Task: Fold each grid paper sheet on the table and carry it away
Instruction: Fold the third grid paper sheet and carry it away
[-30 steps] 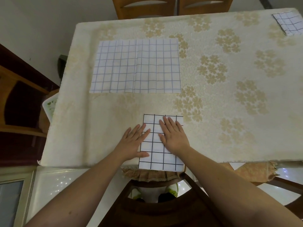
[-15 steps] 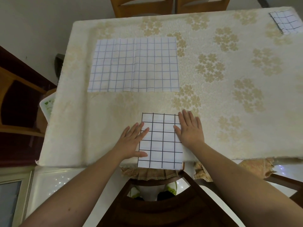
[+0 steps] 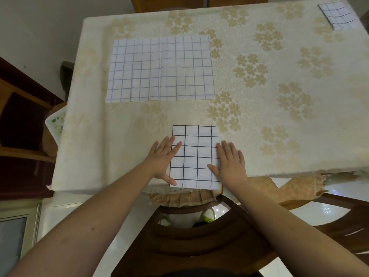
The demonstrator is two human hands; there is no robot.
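Both forearms bare to frame edge, no sleeves, watch or rings; bare left hand [image 3: 162, 156], bare right hand [image 3: 230, 162]. White-and-green shoes [image 3: 207, 215] visible below.

Cream floral tablecloth [image 3: 259, 108] over table. Dark wooden chair [image 3: 199, 242] at near edge, two lighter wooden chair backs [image 3: 169, 3] at far edge. Dark wooden cabinet [image 3: 22, 124] at left.

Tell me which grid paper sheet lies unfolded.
The large grid sheet at the table's far left; the near sheet under both hands and the corner sheet are smaller.
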